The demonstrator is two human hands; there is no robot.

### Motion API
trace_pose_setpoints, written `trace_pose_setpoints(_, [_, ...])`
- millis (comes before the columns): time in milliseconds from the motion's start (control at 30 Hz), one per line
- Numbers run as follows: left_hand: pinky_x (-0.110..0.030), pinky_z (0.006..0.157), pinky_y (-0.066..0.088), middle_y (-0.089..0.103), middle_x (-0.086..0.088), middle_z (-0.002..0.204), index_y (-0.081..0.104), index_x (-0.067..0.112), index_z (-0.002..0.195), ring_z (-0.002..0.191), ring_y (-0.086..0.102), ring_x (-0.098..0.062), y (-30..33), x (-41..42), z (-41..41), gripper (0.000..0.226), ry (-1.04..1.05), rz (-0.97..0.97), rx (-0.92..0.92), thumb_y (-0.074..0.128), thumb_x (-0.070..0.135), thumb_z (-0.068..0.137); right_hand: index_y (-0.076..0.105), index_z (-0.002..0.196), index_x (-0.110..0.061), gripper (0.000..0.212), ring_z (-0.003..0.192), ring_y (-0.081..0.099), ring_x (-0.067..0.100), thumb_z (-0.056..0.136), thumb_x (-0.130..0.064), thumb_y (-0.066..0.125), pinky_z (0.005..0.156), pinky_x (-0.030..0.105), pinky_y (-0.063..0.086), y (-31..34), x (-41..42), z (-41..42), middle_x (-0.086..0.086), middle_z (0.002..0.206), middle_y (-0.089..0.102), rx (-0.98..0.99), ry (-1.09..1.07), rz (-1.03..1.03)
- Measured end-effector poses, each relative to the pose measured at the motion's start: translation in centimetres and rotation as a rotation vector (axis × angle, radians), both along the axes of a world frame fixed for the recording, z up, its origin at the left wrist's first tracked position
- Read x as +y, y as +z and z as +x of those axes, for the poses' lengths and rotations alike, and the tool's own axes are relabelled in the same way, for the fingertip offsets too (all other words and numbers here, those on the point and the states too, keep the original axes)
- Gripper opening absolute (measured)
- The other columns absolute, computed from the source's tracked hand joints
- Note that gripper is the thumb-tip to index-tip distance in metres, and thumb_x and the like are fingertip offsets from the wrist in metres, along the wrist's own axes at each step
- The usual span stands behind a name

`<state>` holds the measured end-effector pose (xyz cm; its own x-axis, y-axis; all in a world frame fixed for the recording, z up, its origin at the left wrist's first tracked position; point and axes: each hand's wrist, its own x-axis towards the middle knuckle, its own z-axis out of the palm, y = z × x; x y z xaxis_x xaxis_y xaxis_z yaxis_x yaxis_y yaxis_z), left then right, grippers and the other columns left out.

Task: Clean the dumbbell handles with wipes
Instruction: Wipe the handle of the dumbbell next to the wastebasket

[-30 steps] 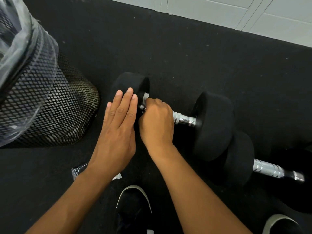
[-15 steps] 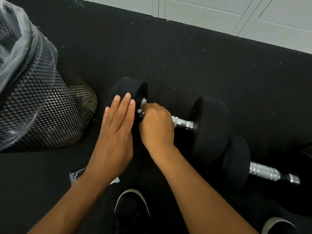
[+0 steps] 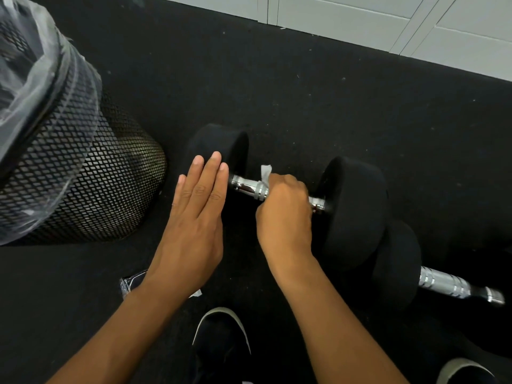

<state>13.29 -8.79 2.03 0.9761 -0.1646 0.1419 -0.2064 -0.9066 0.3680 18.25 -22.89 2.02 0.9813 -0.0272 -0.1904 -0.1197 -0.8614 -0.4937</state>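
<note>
A black dumbbell with a chrome handle lies on the dark floor mat. My right hand is curled round the middle of that handle with a white wipe, whose corner sticks up behind my knuckles. My left hand is flat with straight fingers, pressing against the dumbbell's left head. A second dumbbell lies to the right, its chrome handle bare.
A black mesh bin with a clear plastic liner stands at the left. A wipes packet lies under my left wrist. My shoes are at the bottom. A pale tiled floor borders the mat at the back.
My right hand has slid with the wipe along the handle from the left head toward the right, baring the handle's left end. My left hand has stayed on the left head.
</note>
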Motion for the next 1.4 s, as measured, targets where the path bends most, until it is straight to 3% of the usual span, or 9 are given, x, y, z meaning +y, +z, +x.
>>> trace_pose_setpoints(100, [-0.045, 0.127, 0.002, 0.010, -0.011, 0.169, 0.018, 0.003, 0.158, 0.157, 0.001, -0.027, 0.0, -0.1, 0.2, 0.078, 0.000, 0.002, -0.005, 0.049, -0.016, 0.090, 0.063, 0.130, -0.005, 0.050, 0.129, 0.056, 0.031, 0.087, -0.006, 0.037, 0.117, 0.049, 0.039, -0.7, 1.2, -1.9, 0.015, 0.128, 0.065, -0.142, 0.033, 0.102])
trace_pose_setpoints(200, [-0.043, 0.127, 0.001, 0.010, -0.011, 0.169, 0.018, 0.003, 0.158, 0.157, 0.001, -0.026, 0.0, -0.2, 0.5, 0.078, 0.008, -0.004, -0.014, 0.050, -0.016, 0.089, 0.062, 0.133, -0.001, 0.047, 0.141, 0.047, 0.033, 0.089, 0.004, 0.046, 0.117, 0.052, 0.039, -2.0, 1.1, -3.3, 0.019, 0.140, 0.060, -0.220, 0.075, 0.136])
trace_pose_setpoints(333, [-0.041, 0.127, -0.001, 0.010, -0.010, 0.169, 0.018, 0.003, 0.158, 0.157, 0.000, -0.026, 0.1, -0.2, 0.7, 0.078, 0.004, -0.009, -0.012, 0.050, -0.016, 0.090, 0.062, 0.136, -0.008, 0.050, 0.143, 0.047, 0.019, 0.090, 0.013, 0.058, 0.118, 0.032, 0.039, -2.0, 0.7, -5.4, 0.008, 0.142, 0.061, -0.224, 0.013, 0.312])
trace_pose_setpoints(433, [-0.041, 0.127, -0.001, 0.010, -0.010, 0.169, 0.018, 0.003, 0.158, 0.157, 0.000, -0.026, 0.1, -0.3, 0.6, 0.077, 0.012, -0.007, -0.014, 0.049, -0.016, 0.090, 0.062, 0.136, -0.022, 0.045, 0.124, 0.057, 0.004, 0.101, 0.002, 0.047, 0.098, 0.010, 0.045, -1.2, 1.4, -7.3, -0.005, 0.134, 0.063, 0.107, -0.485, 0.679])
trace_pose_setpoints(533, [-0.042, 0.127, 0.000, 0.011, -0.011, 0.169, 0.018, 0.003, 0.158, 0.157, 0.000, -0.027, 0.0, -0.4, 0.6, 0.076, 0.017, 0.002, -0.016, 0.048, -0.015, 0.091, 0.060, 0.138, -0.010, 0.043, 0.106, 0.065, 0.019, 0.102, 0.006, 0.041, 0.093, 0.031, 0.052, -2.6, 1.3, -6.5, 0.012, 0.124, 0.066, 0.499, -1.366, 1.397])
trace_pose_setpoints(633, [-0.043, 0.127, 0.001, 0.009, -0.010, 0.169, 0.018, 0.003, 0.158, 0.157, 0.000, -0.027, 0.1, -0.4, 0.5, 0.075, 0.015, 0.004, -0.014, 0.048, -0.014, 0.092, 0.057, 0.136, 0.003, 0.041, 0.105, 0.067, 0.025, 0.101, 0.012, 0.039, 0.095, 0.037, 0.052, -2.6, 0.8, -4.4, 0.019, 0.120, 0.067, 0.354, -1.635, 1.716])
trace_pose_setpoints(867, [-0.044, 0.127, 0.001, 0.009, -0.010, 0.169, 0.016, 0.004, 0.159, 0.157, -0.001, -0.026, -0.1, -0.5, 0.7, 0.073, 0.021, 0.012, -0.014, 0.046, -0.011, 0.093, 0.046, 0.148, -0.005, 0.046, 0.134, 0.053, 0.029, 0.103, 0.004, 0.042, 0.113, 0.039, 0.043, -0.1, 3.0, -0.8, 0.018, 0.145, 0.052, 0.185, -1.669, 1.738])
trace_pose_setpoints(1033, [-0.044, 0.127, 0.002, 0.011, -0.011, 0.169, 0.018, 0.004, 0.159, 0.157, 0.001, -0.024, -0.1, -0.4, 1.1, 0.059, 0.016, 0.025, 0.004, 0.025, 0.012, 0.101, 0.058, 0.137, -0.011, 0.041, 0.116, 0.065, 0.025, 0.103, 0.003, 0.041, 0.107, 0.039, 0.049, -0.5, 5.9, -1.3, 0.016, 0.128, 0.064, 0.433, -1.457, 1.730])
trace_pose_setpoints(1400, [-0.044, 0.127, 0.004, 0.013, -0.011, 0.168, 0.021, 0.003, 0.158, 0.157, 0.002, -0.026, 0.3, 0.0, 0.9, 0.063, -0.009, -0.021, 0.042, 0.040, 0.002, 0.097, 0.060, 0.134, -0.002, 0.038, 0.111, 0.072, 0.022, 0.100, 0.007, 0.045, 0.092, 0.030, 0.060, 1.3, 1.5, -5.4, 0.015, 0.122, 0.073, 0.481, -1.066, 1.935])
